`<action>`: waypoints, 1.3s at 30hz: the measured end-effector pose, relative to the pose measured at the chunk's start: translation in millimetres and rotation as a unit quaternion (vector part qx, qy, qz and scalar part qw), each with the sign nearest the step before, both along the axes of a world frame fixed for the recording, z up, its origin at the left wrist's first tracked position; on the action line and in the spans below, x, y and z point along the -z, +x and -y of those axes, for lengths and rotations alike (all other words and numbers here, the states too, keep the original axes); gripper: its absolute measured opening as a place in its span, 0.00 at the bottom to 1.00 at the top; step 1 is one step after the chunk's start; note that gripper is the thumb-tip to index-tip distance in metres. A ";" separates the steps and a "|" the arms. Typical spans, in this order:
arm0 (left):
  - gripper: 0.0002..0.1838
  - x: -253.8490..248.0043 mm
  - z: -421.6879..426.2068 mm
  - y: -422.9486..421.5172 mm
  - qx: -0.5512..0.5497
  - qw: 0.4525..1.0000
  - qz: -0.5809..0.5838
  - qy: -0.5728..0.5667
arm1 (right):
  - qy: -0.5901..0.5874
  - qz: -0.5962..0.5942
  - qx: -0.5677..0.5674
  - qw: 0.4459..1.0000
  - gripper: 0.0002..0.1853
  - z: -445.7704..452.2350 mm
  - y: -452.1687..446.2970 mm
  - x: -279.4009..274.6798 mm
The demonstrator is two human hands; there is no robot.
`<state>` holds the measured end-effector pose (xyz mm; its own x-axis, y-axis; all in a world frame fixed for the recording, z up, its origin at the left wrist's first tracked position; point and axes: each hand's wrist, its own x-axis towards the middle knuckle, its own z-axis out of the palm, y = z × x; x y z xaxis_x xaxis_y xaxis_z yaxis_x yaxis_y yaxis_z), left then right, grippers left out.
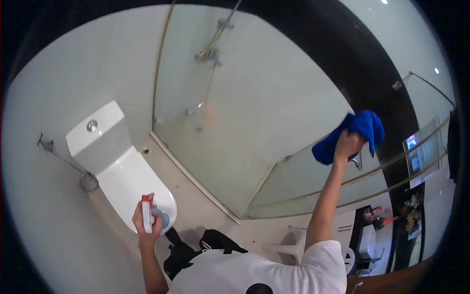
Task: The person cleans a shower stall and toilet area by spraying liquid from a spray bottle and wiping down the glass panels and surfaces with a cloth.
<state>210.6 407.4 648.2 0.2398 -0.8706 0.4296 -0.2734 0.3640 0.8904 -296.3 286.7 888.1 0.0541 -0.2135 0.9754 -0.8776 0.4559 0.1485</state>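
My left hand point(142, 223) is closed around a spray bottle point(147, 211) with a white and red trigger head and a bluish body, held above the closed lid of a white toilet point(132, 181). Up and to the right, my right hand point(348, 146) grips a bunched blue cloth point(364, 128) at the end of my outstretched arm. The cloth is at the glass shower panel point(274, 112), close to a metal door handle point(356, 161); whether it presses on the glass I cannot tell. Part of the cloth hides my fingertips.
Behind the glass hang a shower mixer point(210, 56) and hose. A bidet sprayer hose point(68, 161) is on the wall left of the toilet. A white plastic stool point(289, 250) stands below my right arm. Farther right are a washbasin point(367, 242) and flowers point(413, 213).
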 end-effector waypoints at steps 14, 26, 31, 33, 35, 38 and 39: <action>0.27 85.8 54.1 -97.5 -0.001 0.993 0.009 0.117 | 0.527 -0.320 -0.183 0.766 0.14 175.4 160.1 470.0; 0.17 318.2 116.9 -135.9 0.098 0.931 -0.212 0.281 | 0.725 -0.183 -0.224 0.625 0.13 3.3 33.6 664.0; 0.15 432.1 147.3 -139.0 0.034 0.918 -0.291 0.266 | 0.664 -0.116 -0.253 0.694 0.17 11.1 48.6 679.1; 0.14 468.3 153.2 -133.5 0.053 0.918 -0.241 0.310 | 0.624 -0.138 -0.224 0.736 0.19 6.9 45.8 696.0; 0.11 488.8 162.6 -130.7 0.088 0.933 -0.180 0.299 | 0.546 -0.158 -0.208 0.796 0.19 5.6 42.5 722.9; 0.10 504.8 177.0 -121.9 0.067 0.935 -0.155 0.313 | 0.475 -0.145 -0.180 0.849 0.18 8.5 47.0 745.3; 0.10 507.9 179.7 -121.9 0.078 0.937 -0.148 0.308 | 0.440 -0.144 -0.184 0.867 0.17 9.5 49.6 756.6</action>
<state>88.7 227.6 140.2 0.1189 -0.9656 -0.2311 0.0318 -0.2290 0.9729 -246.7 277.2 131.5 0.4907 -0.7851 0.3780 -0.8087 -0.2487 0.5331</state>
